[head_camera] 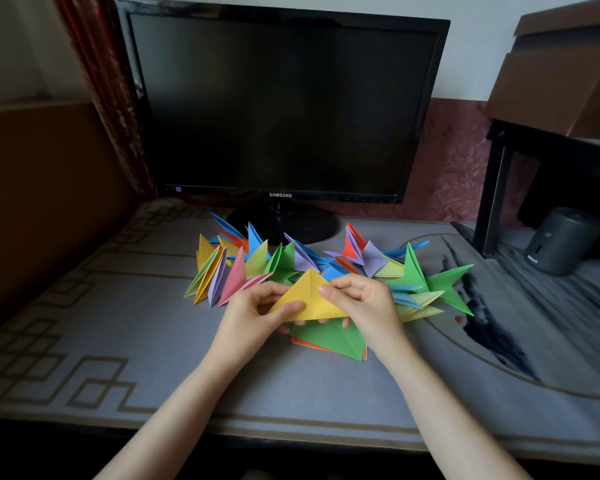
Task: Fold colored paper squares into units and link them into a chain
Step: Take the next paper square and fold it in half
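Yellow folded paper triangle (309, 296): pinched at both sides by left hand (253, 315) and right hand (364, 299), raised above green paper square stack (329, 337). Multicoloured linked paper chain (319, 268): behind, on grey patterned desk mat (153, 323).

Both our bare forearms come up from the bottom edge and angle in toward each other. Our left hand (253, 315) pinches the yellow paper (309, 296), thumb on top and fingers curled under. Our right hand (364, 303) pinches the other side the same way.
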